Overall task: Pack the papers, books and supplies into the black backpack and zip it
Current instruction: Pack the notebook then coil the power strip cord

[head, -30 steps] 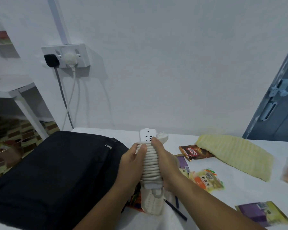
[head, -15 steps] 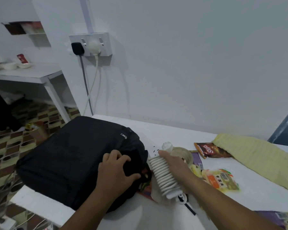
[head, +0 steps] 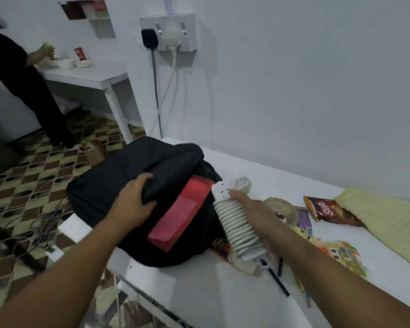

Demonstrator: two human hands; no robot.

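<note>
The black backpack (head: 100,192) lies on the white table's left end. My left hand (head: 134,201) grips its front flap and holds it lifted, so the opening shows a red book (head: 184,213) inside. My right hand (head: 253,216) holds a white power strip (head: 234,221) with its cord wound round it, just right of the opening. Under that hand lie a white cloth (head: 243,265), dark pens (head: 278,284) and colourful packets.
Snack packets (head: 327,208) (head: 339,254), a round clear container (head: 282,209) and a yellow towel (head: 386,223) lie on the table's (head: 199,294) right part. A wall socket with two plugs (head: 168,31) is behind. A person in black (head: 21,86) stands at a side table. Cables lie on the floor at left.
My left hand has taken hold of the backpack's flap and lifted it, uncovering the red book. My right hand keeps the power strip beside the opening. The view has swung left and down.
</note>
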